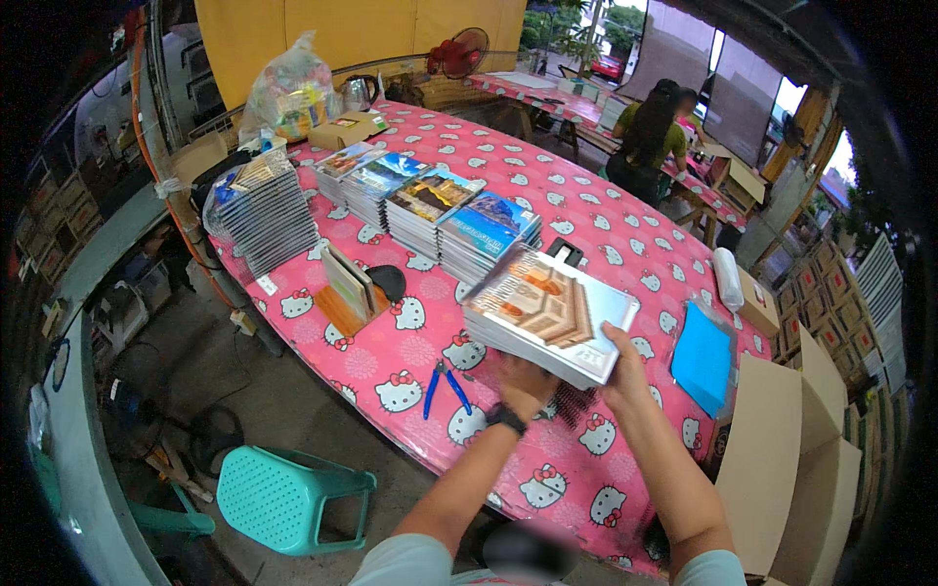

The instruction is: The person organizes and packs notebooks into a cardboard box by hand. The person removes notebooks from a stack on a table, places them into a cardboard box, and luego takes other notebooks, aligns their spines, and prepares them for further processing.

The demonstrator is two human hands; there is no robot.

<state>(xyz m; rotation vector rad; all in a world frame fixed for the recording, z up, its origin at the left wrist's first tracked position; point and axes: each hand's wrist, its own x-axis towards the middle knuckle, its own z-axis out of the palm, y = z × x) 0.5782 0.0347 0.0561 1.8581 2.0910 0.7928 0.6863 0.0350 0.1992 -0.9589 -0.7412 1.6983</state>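
Pink patterned cloth (625, 467) spreads beneath a thick stack of glossy-covered books (547, 308), held up at the near end of a row of similar stacks (427, 198). Handling it well likely means keeping the pile level, bearing its weight from below, squaring the edges and staying clear of the blue cutters (431, 393). The person's right hand (627, 368) grips the pile's right end, thumb near the top cover; the left hand (525, 385) meets the lower near edge, its hidden fingers leaving their closure impossible to tell.
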